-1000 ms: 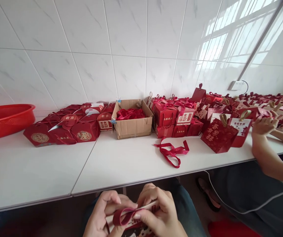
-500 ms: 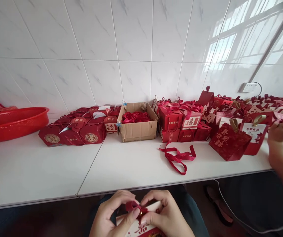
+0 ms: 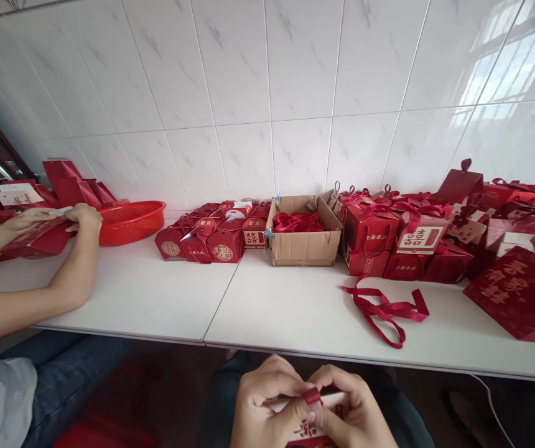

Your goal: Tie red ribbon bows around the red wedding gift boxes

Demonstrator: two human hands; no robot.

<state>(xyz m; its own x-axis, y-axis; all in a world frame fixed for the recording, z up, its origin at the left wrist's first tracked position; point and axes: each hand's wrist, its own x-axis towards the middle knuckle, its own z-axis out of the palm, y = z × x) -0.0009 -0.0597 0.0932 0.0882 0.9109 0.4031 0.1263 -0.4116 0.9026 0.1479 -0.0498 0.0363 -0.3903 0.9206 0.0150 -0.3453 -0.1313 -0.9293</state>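
Observation:
Low at the front edge of the table, my left hand (image 3: 267, 404) and my right hand (image 3: 354, 404) meet over a small gift box (image 3: 305, 429). It is white and red with a red printed character. Both hands are closed, fingertips pinching a red ribbon (image 3: 313, 396) at the top of the box; a short loop of it stands up between them. My fingers cover much of the box, and its lower part runs out of the picture. Beyond my hands, a loose tangle of red ribbon (image 3: 389, 309) lies on the white table (image 3: 277, 311).
A cardboard box (image 3: 303, 249) holds red ribbons. Red gift boxes stand left of it (image 3: 202, 239) and in stacks to its right (image 3: 372, 230). Farther left are a red plastic basket (image 3: 132, 224) and a co-worker's arms (image 3: 48, 298) handling a red box. A tiled wall (image 3: 230, 74) rises behind.
My view has turned left, bringing a co-worker into sight there; the hand at the far right is gone from view. My fingers have closed tighter around the ribbon, and a small gold bead is now hidden.

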